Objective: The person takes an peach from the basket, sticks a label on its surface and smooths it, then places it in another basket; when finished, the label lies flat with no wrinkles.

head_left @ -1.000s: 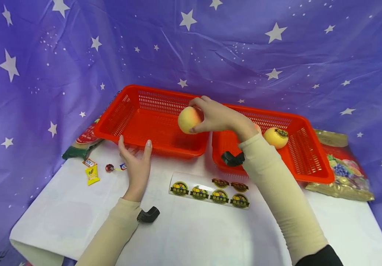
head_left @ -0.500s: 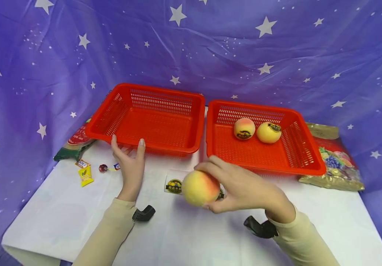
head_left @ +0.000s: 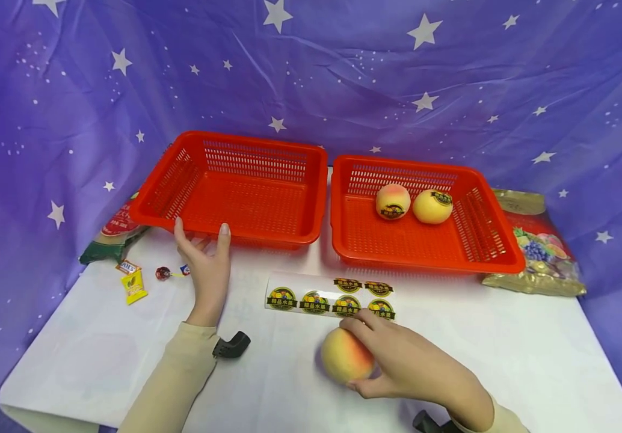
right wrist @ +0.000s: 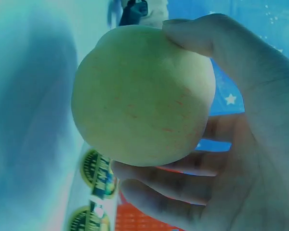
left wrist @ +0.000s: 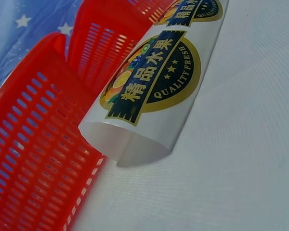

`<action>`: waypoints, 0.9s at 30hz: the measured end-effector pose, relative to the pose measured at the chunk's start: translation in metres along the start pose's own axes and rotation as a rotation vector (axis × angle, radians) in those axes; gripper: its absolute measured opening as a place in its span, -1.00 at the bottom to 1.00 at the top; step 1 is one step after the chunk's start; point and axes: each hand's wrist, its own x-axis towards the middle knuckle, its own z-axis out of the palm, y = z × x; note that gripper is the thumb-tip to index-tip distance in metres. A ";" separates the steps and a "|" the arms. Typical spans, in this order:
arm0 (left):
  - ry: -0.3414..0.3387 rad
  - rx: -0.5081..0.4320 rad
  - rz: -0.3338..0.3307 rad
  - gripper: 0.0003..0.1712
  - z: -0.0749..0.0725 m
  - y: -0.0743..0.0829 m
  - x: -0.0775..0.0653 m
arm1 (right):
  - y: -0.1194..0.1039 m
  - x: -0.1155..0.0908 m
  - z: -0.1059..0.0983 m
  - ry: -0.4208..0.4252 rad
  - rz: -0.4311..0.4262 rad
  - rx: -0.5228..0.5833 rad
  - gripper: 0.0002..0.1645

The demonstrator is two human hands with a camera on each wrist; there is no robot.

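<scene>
My right hand (head_left: 408, 361) grips a yellow peach (head_left: 343, 356) with a red blush, thumb and fingers curled round its side. In the right wrist view the peach (right wrist: 144, 96) fills the middle, its palm-side fingers partly behind it. Just beyond it lies a curled sheet of round fruit stickers (head_left: 311, 290), whose rolled end (left wrist: 130, 139) shows large in the left wrist view. My left hand (head_left: 206, 270) has its thumb and fingers spread, fingertips right at the front rim of the left red basket (head_left: 257, 204), which has no fruit in it.
Two stickered peaches, one blushed (head_left: 393, 198) and one yellow (head_left: 433, 205), sit in the right red basket (head_left: 424, 246). Candies (head_left: 134, 285) and a lollipop (head_left: 163, 273) lie at left. Bags, one green and red (head_left: 110, 237), one gold (head_left: 544, 252), flank the baskets.
My right hand has carried the peach from over the left basket toward me, down low over the front of the table. My left hand stays at the basket rim.
</scene>
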 end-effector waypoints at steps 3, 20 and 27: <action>0.004 0.005 -0.002 -0.01 0.000 -0.001 0.000 | -0.001 -0.004 0.007 -0.017 0.019 0.005 -0.18; -0.015 -0.031 -0.020 -0.07 0.000 0.021 -0.009 | -0.005 -0.007 0.026 0.010 0.016 -0.025 -0.18; -0.021 -0.016 -0.036 -0.07 0.000 0.027 -0.011 | -0.004 -0.005 0.029 0.032 0.015 -0.055 -0.19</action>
